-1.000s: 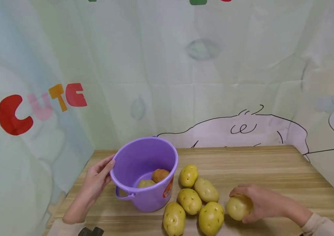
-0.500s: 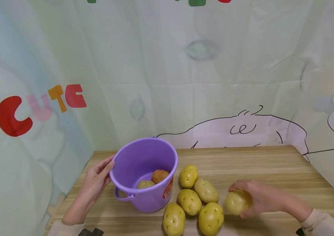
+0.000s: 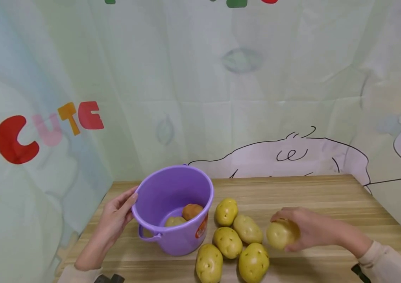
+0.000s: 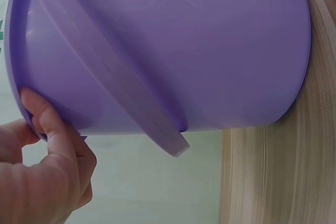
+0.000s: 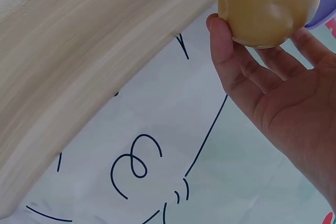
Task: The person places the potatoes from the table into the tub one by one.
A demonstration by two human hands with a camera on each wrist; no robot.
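A purple bucket stands on the left part of the table, its mouth leaning toward the head camera. Inside lie a brownish-orange potato and a pale potato. My left hand pinches the bucket's left rim between thumb and fingers; in the left wrist view the fingertips curl over that rim, beside the hanging handle. My right hand grips a pale yellow potato above the table. In the right wrist view the fingers wrap round this potato.
Several yellow potatoes lie in a cluster between the bucket and my right hand. The wooden table ends at a printed cloth backdrop behind and at both sides.
My right hand has lifted the potato and moved slightly left with it, toward the cluster. The left hand and the bucket have stayed in place.
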